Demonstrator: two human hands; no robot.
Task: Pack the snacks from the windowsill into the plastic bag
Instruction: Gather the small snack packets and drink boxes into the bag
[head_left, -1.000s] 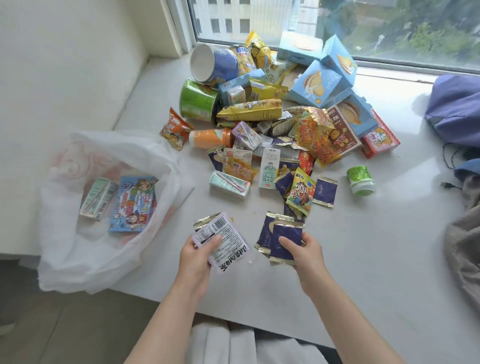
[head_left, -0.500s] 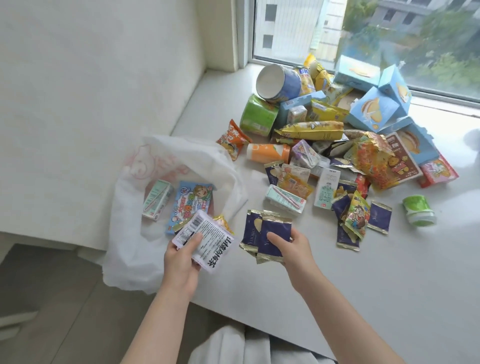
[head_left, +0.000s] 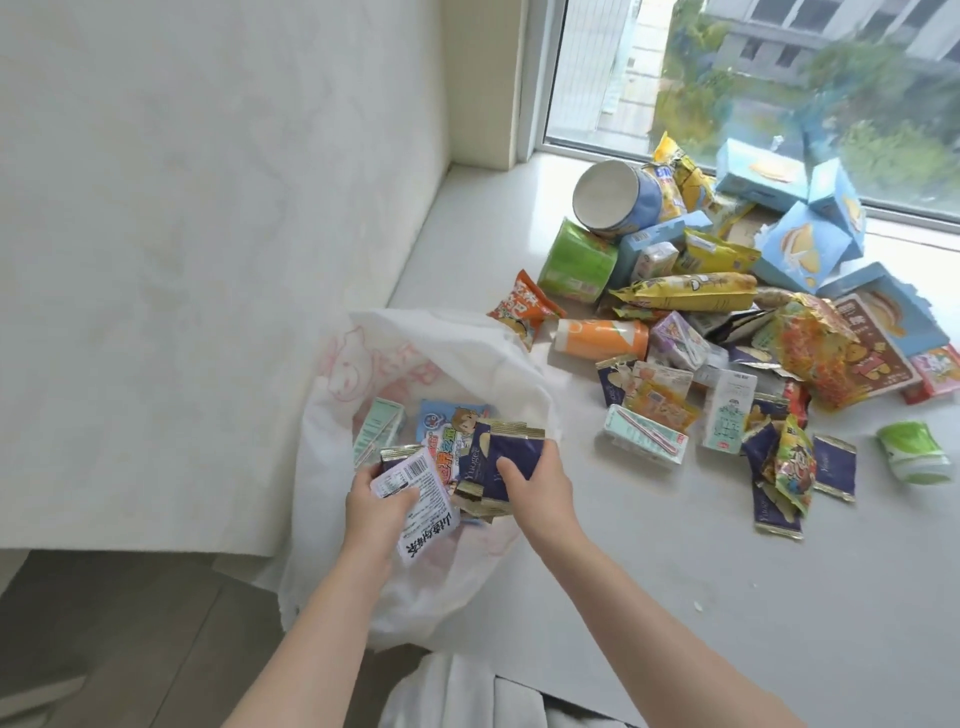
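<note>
Both hands are now reaching over the open mouth of the plastic bag, whereas half a second ago they were holding their packets above the bare windowsill beside it. The left hand is pinching a white sachet with a barcode and black print between thumb and fingers, low inside the bag's opening. The right hand is gripping a small stack of navy packets with crimped gold edges, thumb pressed on top, just over the bag's right rim.

The bag is thin, crinkled, milky-white film with a faint pink print, slumping off the sill's left edge. Inside it are lying a pale green carton and a flat blue cartoon packet (both partly hidden by the hands).

The rest of the snack pile is sitting where it was, to the right near the window: glossy foil pouches, light-blue cardboard boxes, a blue cylindrical tub lying on its side, a green can, an orange bottle and a small green cup apart from the heap.
</note>
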